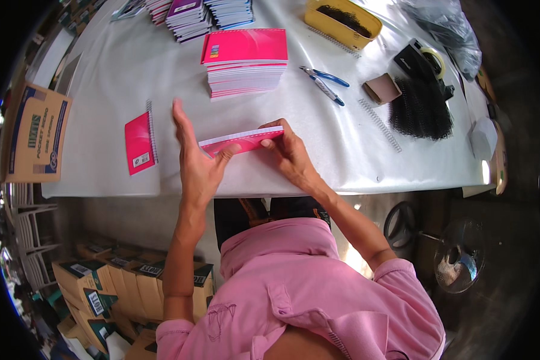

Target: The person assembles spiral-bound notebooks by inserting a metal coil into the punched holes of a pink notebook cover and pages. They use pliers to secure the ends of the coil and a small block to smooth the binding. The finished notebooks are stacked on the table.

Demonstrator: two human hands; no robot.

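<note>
A pink notepad (240, 142) is held on edge above the table's near side, its white page edges upward and a row of small holes along its cover. My right hand (291, 155) pinches its right end, thumb on the near face and fingers behind. At the other end, my left hand (199, 162) has its fingers stretched out, with the palm beside the pad's end and the thumb touching the cover. Left of that hand lies a finished-looking pink notebook (139, 144) with a wire coil (152, 132) along its right edge. Farther back stands a stack of pink notepads (246, 63).
Blue-handled pliers (325, 84), a brown block (382, 89), a loose coil (381, 126) and a heap of black coils (420, 108) lie to the right. A yellow tub (344, 24) holds black pieces. Cardboard boxes (39, 135) flank the white-covered table (102, 180); a fan (459, 258) stands lower right.
</note>
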